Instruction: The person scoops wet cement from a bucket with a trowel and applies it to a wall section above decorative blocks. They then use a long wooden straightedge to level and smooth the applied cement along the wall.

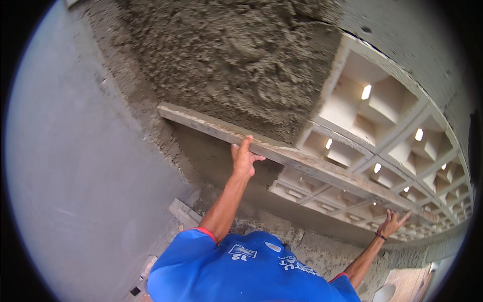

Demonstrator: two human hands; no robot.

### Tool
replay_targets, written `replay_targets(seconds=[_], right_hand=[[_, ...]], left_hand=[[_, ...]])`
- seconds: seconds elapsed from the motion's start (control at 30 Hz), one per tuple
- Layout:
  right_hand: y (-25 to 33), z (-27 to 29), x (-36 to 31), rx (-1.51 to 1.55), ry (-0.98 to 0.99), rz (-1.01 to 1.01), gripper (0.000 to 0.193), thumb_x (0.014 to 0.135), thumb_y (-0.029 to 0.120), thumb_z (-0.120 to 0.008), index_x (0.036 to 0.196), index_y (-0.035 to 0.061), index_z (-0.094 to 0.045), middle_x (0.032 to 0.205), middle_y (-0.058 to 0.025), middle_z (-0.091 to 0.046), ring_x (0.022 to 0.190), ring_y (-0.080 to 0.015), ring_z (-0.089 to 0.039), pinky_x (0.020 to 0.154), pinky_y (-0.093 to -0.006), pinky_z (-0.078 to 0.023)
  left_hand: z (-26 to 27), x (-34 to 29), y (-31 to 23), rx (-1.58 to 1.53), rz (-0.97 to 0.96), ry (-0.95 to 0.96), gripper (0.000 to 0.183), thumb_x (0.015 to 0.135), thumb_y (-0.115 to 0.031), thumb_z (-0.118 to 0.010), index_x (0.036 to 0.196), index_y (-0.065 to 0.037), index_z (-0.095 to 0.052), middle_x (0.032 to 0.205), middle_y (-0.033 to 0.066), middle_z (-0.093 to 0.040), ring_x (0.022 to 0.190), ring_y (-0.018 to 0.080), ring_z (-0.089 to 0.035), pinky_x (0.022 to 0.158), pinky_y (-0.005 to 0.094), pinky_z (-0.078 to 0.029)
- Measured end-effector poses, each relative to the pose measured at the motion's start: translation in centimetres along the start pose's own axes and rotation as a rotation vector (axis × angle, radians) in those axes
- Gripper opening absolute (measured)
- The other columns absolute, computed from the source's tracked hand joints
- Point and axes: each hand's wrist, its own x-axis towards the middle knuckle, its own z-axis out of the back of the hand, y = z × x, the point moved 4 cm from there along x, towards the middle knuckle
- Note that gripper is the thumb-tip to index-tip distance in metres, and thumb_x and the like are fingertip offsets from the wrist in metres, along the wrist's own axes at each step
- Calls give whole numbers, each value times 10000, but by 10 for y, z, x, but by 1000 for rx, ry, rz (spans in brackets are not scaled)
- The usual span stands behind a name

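Note:
A long wooden straightedge board [216, 128] slants across the wall, its left end higher in the picture than its right. My left hand [243, 160] grips the board left of its middle, with a finger laid up over its face. Toward the right end, my right hand [390, 224] holds the lower edge, some fingers stretched out. Above the board lies rough wet mortar [241, 65]; the mortar strip [211, 156] below it looks smoother. The board's right half crosses a panel of pale hollow ventilation blocks [359, 133].
A smooth grey wall [85, 166] stands along the left, meeting the mortared wall at a rough corner. Down by my left arm is a short piece of wood [184, 213]. A flat wooden board [402, 283] lies at the lower right.

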Motion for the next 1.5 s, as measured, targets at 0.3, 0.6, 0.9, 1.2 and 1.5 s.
replay_targets(seconds=[0.3, 0.6, 0.9, 1.2, 1.5], right_hand=[[33, -34, -15, -485, -135, 208, 722, 874, 101, -648, 1509, 160, -310, 1377, -164, -496, 953, -232, -587, 798, -373, -514], [54, -25, -21, -1356, -45, 676, 711, 714, 53, -734, 1381, 154, -509, 1210, -164, -529, 1161, -365, -475, 992, -480, -387], [54, -26, 0, -1152, 86, 826, 709, 697, 66, -704, 1372, 126, -494, 1428, -180, -433, 1360, -394, -338, 1102, -554, -284], [75, -37, 4, -1102, 62, 895, 651, 735, 108, -664, 1368, 124, -512, 1406, -173, -456, 1351, -394, -348, 1101, -552, -271], [99, -46, 18, -1098, 76, 956, 552, 843, 240, -627, 1365, 117, -495, 1399, -147, -459, 1343, -391, -353, 1117, -563, -264]], left_hand=[[34, -3, 41, 73, 115, -117, 501, 856, -324, -670, 1120, -24, -366, 1004, 140, -561, 748, 245, -660, 485, 384, -587], [60, 4, 78, -42, 77, -122, 540, 799, -340, -694, 1122, -48, -373, 1031, 123, -524, 743, 214, -637, 460, 364, -570], [23, 9, 20, 3, -73, -118, 371, 855, -303, -626, 1037, -36, -444, 914, 108, -575, 695, 208, -654, 389, 321, -540], [4, 13, -18, 138, 6, -58, 561, 852, -367, -644, 1051, 82, -373, 973, 180, -500, 489, 201, -573, 378, 282, -513], [-24, 5, -42, 117, -74, -9, 350, 939, -290, -505, 1011, 52, -502, 812, 200, -647, 533, 249, -650, 346, 265, -498]])
